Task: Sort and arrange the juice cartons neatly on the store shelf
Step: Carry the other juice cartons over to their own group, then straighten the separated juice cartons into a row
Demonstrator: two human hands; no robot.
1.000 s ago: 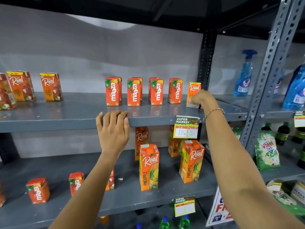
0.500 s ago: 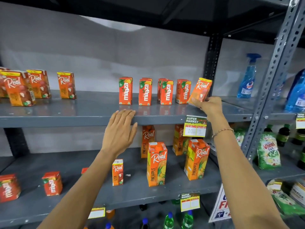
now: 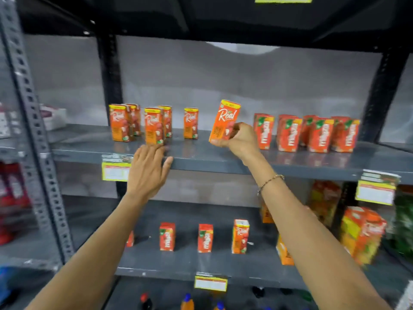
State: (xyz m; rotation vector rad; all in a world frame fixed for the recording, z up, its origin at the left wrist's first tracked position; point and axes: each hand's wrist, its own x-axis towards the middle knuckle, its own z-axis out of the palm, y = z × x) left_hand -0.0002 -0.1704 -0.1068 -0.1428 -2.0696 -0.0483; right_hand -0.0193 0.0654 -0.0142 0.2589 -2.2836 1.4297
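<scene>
My right hand [image 3: 240, 139] grips a small orange Real carton [image 3: 225, 118] by its lower part, tilted and lifted just above the upper grey shelf [image 3: 223, 161]. To its left stand several small Real cartons [image 3: 152, 125], the nearest a lone one [image 3: 191, 123]. To its right is a row of red Maaza cartons [image 3: 312, 134]. My left hand [image 3: 148, 171] lies flat with fingers spread against the shelf's front edge, holding nothing.
The lower shelf [image 3: 201, 267] holds small Maaza cartons [image 3: 167, 236], one small Real carton [image 3: 240, 236] and tall pineapple cartons [image 3: 362, 233] at the right. Price tags [image 3: 115, 172] hang on the shelf edges. A perforated steel upright [image 3: 33, 130] stands at the left. Bottles sit below.
My right hand has carried the Real carton from the right end of the Maaza row leftward past it. The view has swung left; my left hand has slid left along the shelf edge.
</scene>
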